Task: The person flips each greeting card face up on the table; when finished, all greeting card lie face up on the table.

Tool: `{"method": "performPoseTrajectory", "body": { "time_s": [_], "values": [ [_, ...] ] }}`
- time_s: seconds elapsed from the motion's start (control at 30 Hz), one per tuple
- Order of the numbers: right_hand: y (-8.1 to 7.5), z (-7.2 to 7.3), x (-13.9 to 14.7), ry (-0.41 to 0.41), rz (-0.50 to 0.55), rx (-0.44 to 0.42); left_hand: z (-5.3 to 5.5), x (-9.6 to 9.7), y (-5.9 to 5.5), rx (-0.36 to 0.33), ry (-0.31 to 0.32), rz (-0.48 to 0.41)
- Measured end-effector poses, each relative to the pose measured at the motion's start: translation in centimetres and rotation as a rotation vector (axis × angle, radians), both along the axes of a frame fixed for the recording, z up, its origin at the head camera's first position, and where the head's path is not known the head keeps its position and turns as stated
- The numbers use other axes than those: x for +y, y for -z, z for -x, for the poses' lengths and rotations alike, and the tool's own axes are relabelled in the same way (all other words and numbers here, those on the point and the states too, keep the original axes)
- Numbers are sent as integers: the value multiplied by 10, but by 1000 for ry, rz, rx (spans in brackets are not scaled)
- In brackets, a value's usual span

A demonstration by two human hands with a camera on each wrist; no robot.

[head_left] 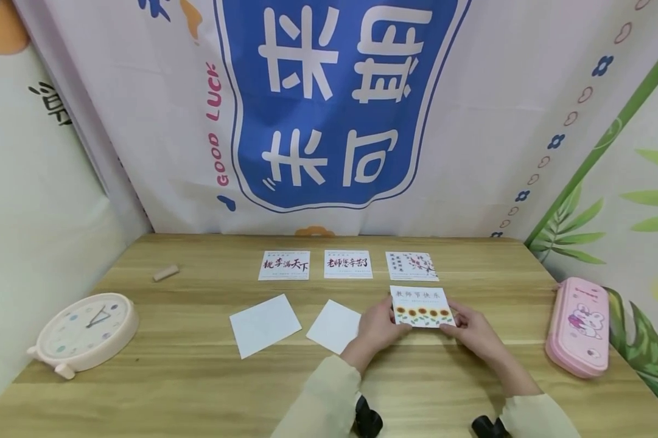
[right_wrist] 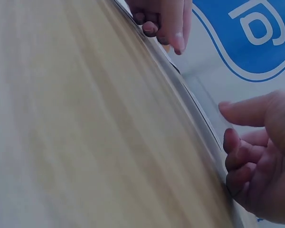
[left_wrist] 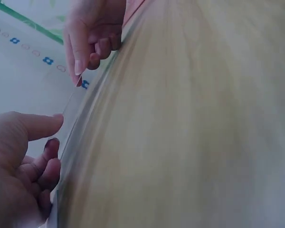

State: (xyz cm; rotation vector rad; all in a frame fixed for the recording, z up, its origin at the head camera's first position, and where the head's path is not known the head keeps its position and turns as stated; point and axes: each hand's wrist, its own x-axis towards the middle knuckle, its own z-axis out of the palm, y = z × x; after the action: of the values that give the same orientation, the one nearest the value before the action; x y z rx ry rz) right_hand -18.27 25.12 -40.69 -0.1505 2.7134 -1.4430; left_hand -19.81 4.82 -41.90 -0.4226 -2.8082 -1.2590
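Observation:
A card with sunflowers (head_left: 423, 309) along its lower edge and a line of Chinese characters is held above the right-middle of the table. My left hand (head_left: 380, 328) pinches its left edge and my right hand (head_left: 475, 333) pinches its right edge, thumbs towards me. In the left wrist view, the left hand (left_wrist: 19, 161) is at the lower left, and the card appears only as a thin edge. The right wrist view shows the right hand (right_wrist: 266, 156) at the lower right. Just left of the left hand lies a white blank card (head_left: 334, 325), partly covered by it.
Three printed cards lie in a back row: left card (head_left: 284, 266), middle card (head_left: 347, 264), flowered card (head_left: 412, 266). Another blank card (head_left: 265, 325) is further left. A clock (head_left: 84, 331) and a small tan stick (head_left: 166, 272) lie left; a pink pencil case (head_left: 579, 328) lies right.

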Motion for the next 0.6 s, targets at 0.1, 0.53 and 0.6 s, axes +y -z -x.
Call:
{"method": "performPoseTrajectory", "body": {
  "time_s": [0.1, 0.53, 0.6],
  "values": [
    [4, 3, 1, 17, -48, 13, 2, 6, 5, 69, -32, 58],
    [7, 12, 3, 15, -199, 13, -1, 16, 3, 96, -122, 209],
    [6, 12, 4, 3, -235, 13, -3, 18, 2, 82, -123, 230]
  ]
}}
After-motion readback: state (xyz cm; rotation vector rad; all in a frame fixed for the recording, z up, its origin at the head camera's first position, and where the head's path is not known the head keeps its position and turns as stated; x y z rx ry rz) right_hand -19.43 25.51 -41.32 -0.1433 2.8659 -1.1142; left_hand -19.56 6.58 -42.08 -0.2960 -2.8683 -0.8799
